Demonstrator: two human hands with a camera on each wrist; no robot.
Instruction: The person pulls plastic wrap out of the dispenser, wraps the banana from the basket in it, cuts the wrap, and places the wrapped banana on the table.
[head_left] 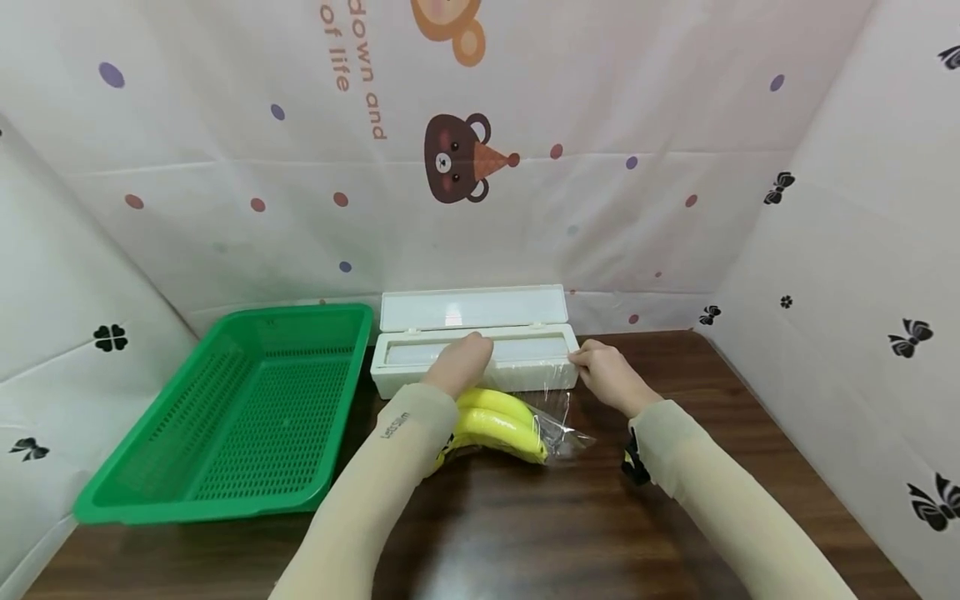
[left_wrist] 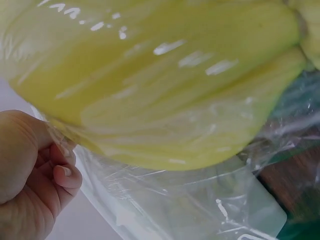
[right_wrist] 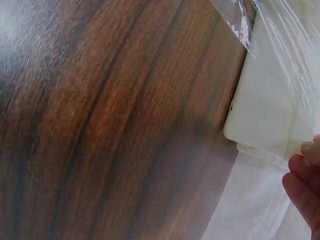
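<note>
A white plastic wrap dispenser box (head_left: 405, 383) lies against the back wall with its lid (head_left: 472, 308) raised. Just in front of it is a bunch of yellow bananas (head_left: 498, 427), covered in clear plastic wrap (head_left: 566, 437). My left hand (head_left: 463, 362) reaches over the bananas to the box's front edge. Its curled fingers pinch the film beside the bananas, as the left wrist view shows (left_wrist: 37, 175). At the box's right front corner, my right hand (head_left: 603, 373) pinches the film's edge between thumb and fingers (right_wrist: 302, 172). Film drapes down the box front toward the bananas.
A green perforated basket (head_left: 341, 433) stands to the left, close to the box. Underneath is a dark brown wooden table (head_left: 570, 533). Patterned white sheets (head_left: 637, 225) hang behind and at both sides.
</note>
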